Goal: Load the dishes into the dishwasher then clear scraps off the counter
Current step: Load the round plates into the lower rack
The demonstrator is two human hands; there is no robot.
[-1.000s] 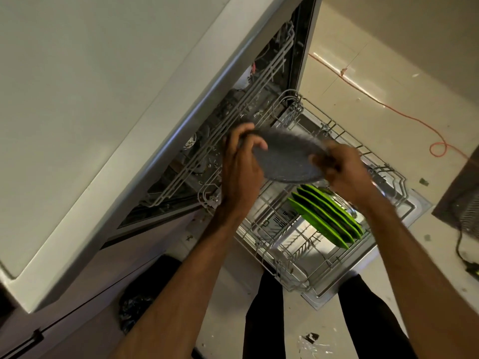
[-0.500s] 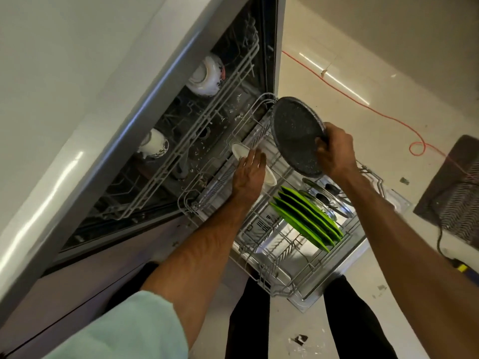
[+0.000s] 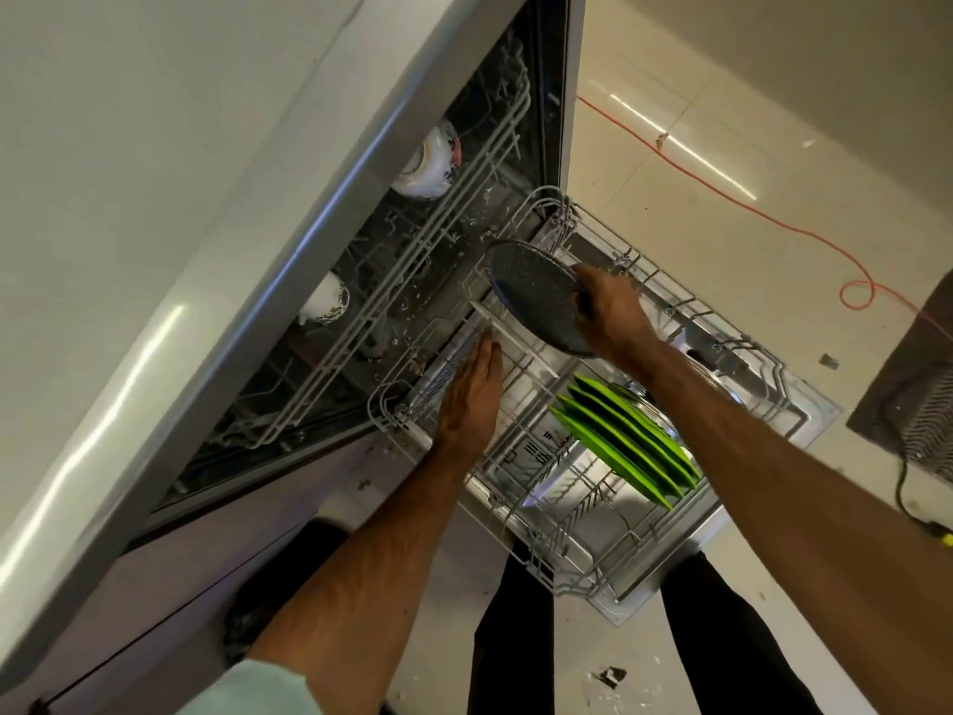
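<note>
Over lower rack (image 3: 576, 589): your right hand (image 3: 609, 318) grips speckled plate (image 3: 531, 294); left hand (image 3: 472, 399) flat beside white dish (image 3: 521, 339). Seat plate upright between tines, clear of that dish.

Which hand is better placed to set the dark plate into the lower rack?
The right hand: it grips the dark plate above the lower rack. The left hand lies flat by a white plate, holding nothing.

Both bare forearms reach forward and down. The left hand (image 3: 472, 394) lies flat, fingers straight and together. The right hand (image 3: 611, 314) is farther out, fingers curled — gripping a dark plate (image 3: 536, 296) by its rim.
</note>
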